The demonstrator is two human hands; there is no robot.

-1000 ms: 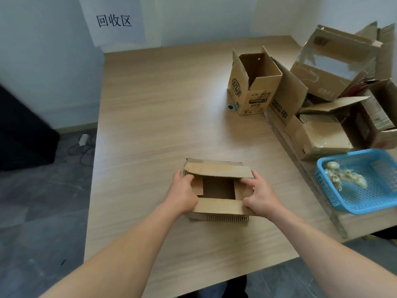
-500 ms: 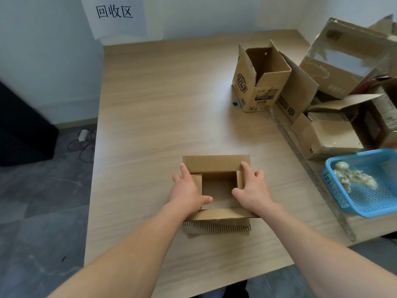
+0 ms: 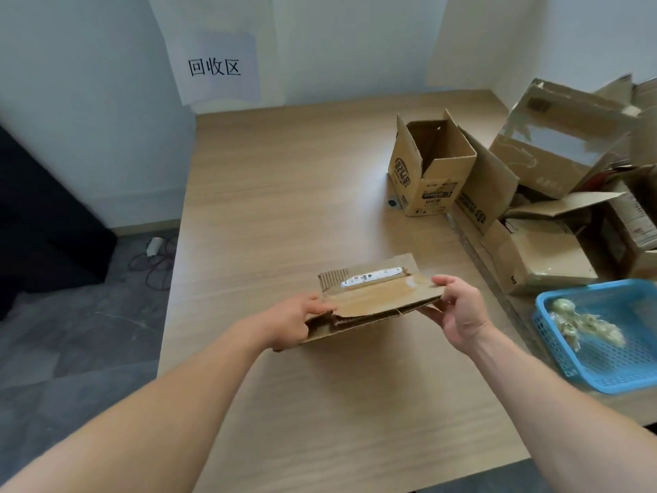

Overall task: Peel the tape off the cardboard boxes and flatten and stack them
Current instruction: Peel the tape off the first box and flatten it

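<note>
Over the pale wooden table (image 3: 284,193), your left hand (image 3: 291,320) and right hand (image 3: 460,309) hold the nearly flat brown cardboard box (image 3: 380,300). Fingers (image 3: 444,280) and thumbs pinch its opposite ends.

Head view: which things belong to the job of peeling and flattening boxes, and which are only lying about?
Job: collapsed box, held by left hand and right hand; open upright box; box pile on the right; blue basket of crumpled wads, probably tape.
Lying about: wall sign; floor cable.
</note>
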